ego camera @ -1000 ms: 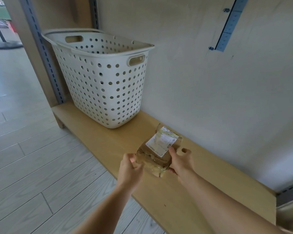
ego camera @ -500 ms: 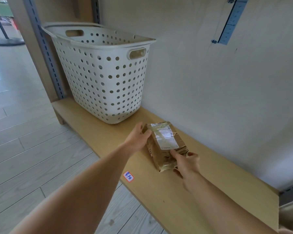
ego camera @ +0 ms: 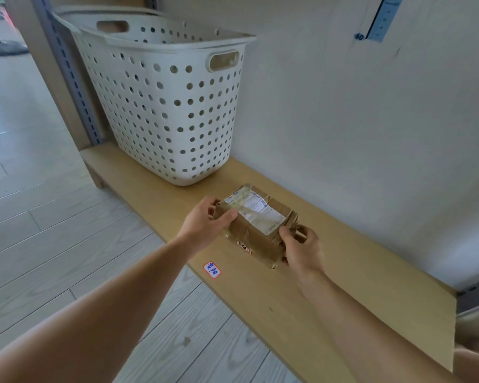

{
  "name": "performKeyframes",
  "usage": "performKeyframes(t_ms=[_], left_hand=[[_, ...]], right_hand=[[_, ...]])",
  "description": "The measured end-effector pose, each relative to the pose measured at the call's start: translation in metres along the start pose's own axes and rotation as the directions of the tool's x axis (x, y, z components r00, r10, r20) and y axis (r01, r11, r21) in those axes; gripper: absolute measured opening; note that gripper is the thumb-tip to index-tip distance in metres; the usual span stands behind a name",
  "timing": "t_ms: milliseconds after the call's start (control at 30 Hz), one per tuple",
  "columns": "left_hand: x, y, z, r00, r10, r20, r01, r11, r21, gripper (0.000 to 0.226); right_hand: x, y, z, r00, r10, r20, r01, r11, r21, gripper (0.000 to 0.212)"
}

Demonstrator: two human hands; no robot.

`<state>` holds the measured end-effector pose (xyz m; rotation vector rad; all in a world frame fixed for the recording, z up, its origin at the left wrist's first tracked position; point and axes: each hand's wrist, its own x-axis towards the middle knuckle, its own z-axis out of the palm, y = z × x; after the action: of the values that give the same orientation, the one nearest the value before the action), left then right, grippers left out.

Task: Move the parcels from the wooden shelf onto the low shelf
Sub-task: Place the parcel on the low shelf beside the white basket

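- Brown cardboard, crumpled and taped, is forming the parcel (ego camera: pixel 256 226) that a person is holding with both hands over the low shelf (ego camera: pixel 343 299).
- Whether the parcel's underside is touching the pale wooden board or hovering just above it is impossible to tell; the box itself is blocking that line of sight.
- The left hand (ego camera: pixel 205 226) is gripping the parcel's left end, thumb lying across the top edge, the other fingers hiding behind the box.
- The right hand (ego camera: pixel 302 248) is clasping the near right corner, thumb pressing on top beside the white shipping label (ego camera: pixel 256 210), fingers curling around the far side.
- Print on the label is blurring under glossy tape and is not readable.
- A small red-bordered sticker (ego camera: pixel 212 269) is sitting on the shelf near its front edge, its blue handwriting hard to make out.
- A white perforated laundry basket (ego camera: pixel 166 106) is standing on the shelf's left end, near the parcel but not touching it; its far rim is running out of view at the top, and its inside is barely showing.
- A blue measuring strip (ego camera: pixel 382 20) on the wall is being cut off by the upper edge.
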<state>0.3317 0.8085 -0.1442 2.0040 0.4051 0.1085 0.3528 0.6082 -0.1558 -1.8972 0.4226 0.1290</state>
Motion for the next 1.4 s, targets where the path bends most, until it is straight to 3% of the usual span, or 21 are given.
performKeyframes(t_ms=[167,633,833,967,1033,1100,1200,1400], left_hand=[[-0.001,0.003,-0.002,1.0,0.007,-0.017,-0.007,1.0,0.023,0.036],[-0.018,0.001,-0.015,0.998,-0.055,0.021,0.055,0.998,0.013,0.031],[-0.024,0.0,-0.018,0.999,-0.038,0.011,0.037,0.997,0.074,0.031],[-0.034,-0.004,-0.018,0.999,-0.018,-0.026,0.02,0.997,0.069,0.052],[-0.048,-0.003,-0.021,0.987,0.036,-0.157,-0.028,0.998,0.057,0.059],[-0.069,0.006,-0.021,0.958,0.181,-0.224,-0.171,0.983,0.065,0.06],[-0.112,0.027,-0.012,0.905,0.387,-0.177,-0.382,0.922,0.064,0.054],[-0.169,0.078,0.018,0.858,0.512,-0.041,-0.513,0.85,-0.119,0.05]], right_hand=[[0.0,0.007,0.004,0.999,0.034,0.006,-0.034,0.999,0.014,0.077],[-0.032,0.001,-0.002,0.995,0.05,0.083,-0.052,0.999,0.013,0.045],[-0.035,0.006,-0.001,0.994,0.05,0.1,-0.049,0.999,-0.015,0.069],[-0.041,0.005,-0.006,0.997,0.034,0.073,-0.029,0.997,-0.076,0.079],[-0.044,0.0,-0.015,0.998,0.012,0.06,-0.007,0.997,-0.083,0.077],[-0.053,-0.005,-0.031,0.996,-0.051,0.069,0.056,0.995,-0.08,0.071],[-0.08,-0.014,-0.059,0.967,-0.213,0.137,0.229,0.967,-0.111,0.067],[-0.139,-0.035,-0.144,0.892,-0.383,0.239,0.429,0.885,-0.181,0.086]])
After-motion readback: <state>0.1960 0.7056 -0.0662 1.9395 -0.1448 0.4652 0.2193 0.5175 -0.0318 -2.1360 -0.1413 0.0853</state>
